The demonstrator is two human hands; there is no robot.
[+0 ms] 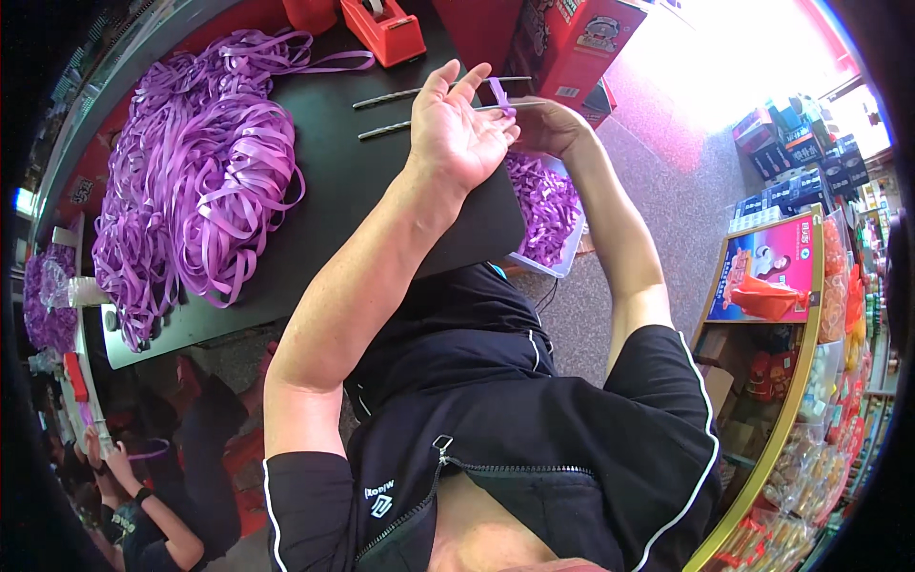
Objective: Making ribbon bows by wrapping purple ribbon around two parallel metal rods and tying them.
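Observation:
Two thin metal rods [386,131] with spiral-textured ends lie side by side above the dark table [343,200]. A strip of purple ribbon [498,92] is looped across them toward their right end. My left hand [457,133] is palm up over the rods, its fingers spread, with some fingertips close to the ribbon; whether they touch it is unclear. At the right ends of the rods is my right hand [545,128], whose fingers are mostly hidden behind the rods and my left hand. Below it, a pale plastic bin [536,266] holds many short purple ribbon pieces [545,205].
A large tangled heap of purple ribbon [205,172] covers the table's left part. Behind stand a red tape dispenser [384,30] and a red box [583,43]. At the lower left another person [157,520] handles a purple loop. Shelves of packaged goods [810,448] line the right.

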